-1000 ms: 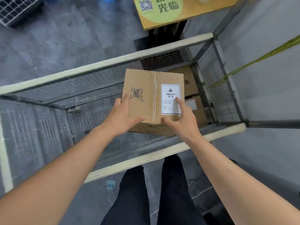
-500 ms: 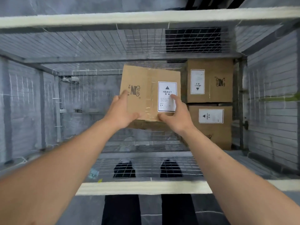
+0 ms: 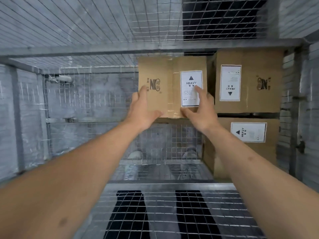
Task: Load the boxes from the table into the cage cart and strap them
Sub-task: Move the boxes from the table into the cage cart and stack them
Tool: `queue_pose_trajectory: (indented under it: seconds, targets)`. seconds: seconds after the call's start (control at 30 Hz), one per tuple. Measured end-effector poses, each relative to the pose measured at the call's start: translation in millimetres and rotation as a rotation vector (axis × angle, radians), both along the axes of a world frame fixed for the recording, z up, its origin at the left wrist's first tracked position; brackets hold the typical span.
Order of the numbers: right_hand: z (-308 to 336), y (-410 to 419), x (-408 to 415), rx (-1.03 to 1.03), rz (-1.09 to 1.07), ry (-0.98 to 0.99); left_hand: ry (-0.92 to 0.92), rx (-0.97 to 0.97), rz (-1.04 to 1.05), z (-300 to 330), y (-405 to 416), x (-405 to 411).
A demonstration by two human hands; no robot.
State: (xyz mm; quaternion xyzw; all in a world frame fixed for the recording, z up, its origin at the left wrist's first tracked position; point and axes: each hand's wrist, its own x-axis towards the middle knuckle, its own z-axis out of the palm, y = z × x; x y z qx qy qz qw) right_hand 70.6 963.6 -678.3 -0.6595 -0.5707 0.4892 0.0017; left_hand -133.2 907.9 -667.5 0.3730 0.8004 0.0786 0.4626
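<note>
Both hands hold one cardboard box (image 3: 170, 87) inside the cage cart (image 3: 103, 49). The left hand (image 3: 143, 109) grips the box's left side, fingers spread up the face and thumb hooked under the lower edge. The right hand (image 3: 201, 109) grips the lower right part, index finger lying across the white "HEAVY" label (image 3: 191, 88) and thumb under the edge. The box is carried clear of the wire floor (image 3: 165, 147); nothing is seen supporting it from below.

Just beyond the right hand's knuckles stand two stacked boxes: the upper box (image 3: 250, 81) and the lower box (image 3: 245, 144), both against the right wall of the cart. The carried box sits close beside the upper one; whether they touch cannot be determined.

Hazards judged from this position:

1. Pinched fingers. The right hand lies between the carried box and the stack. Sliding the box rightward would trap the knuckles.
2. Dropped load. The label marks the box as heavy, and the hold relies on thumbs and fingertips near the bottom edge. A slip would let it fall onto the wire floor.
3. Disturbed stack. A bump from the carried box could shift the upper box off the lower one.
4. Label damage. Finger pressure may tear or peel the paper.

No strap is visible; strapping is not yet done.
</note>
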Motion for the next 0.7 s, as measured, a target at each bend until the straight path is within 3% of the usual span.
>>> queue_pose_trajectory:
  seconds: [0.4,0.57,0.7]
  targets:
    - [-38.5,10.7,4.0,0.255,0.316,-0.332,0.052,0.028,-0.072,-38.6,21.7,22.1]
    - [-41.8,18.7,-2.0,0.321,0.485,-0.349,0.238,0.136,-0.45,-45.5,29.0,16.9]
    - [-43.6,22.8,-6.8,0.316,0.511,-0.389,0.317,0.103,-0.691,-51.4,38.8,14.5]
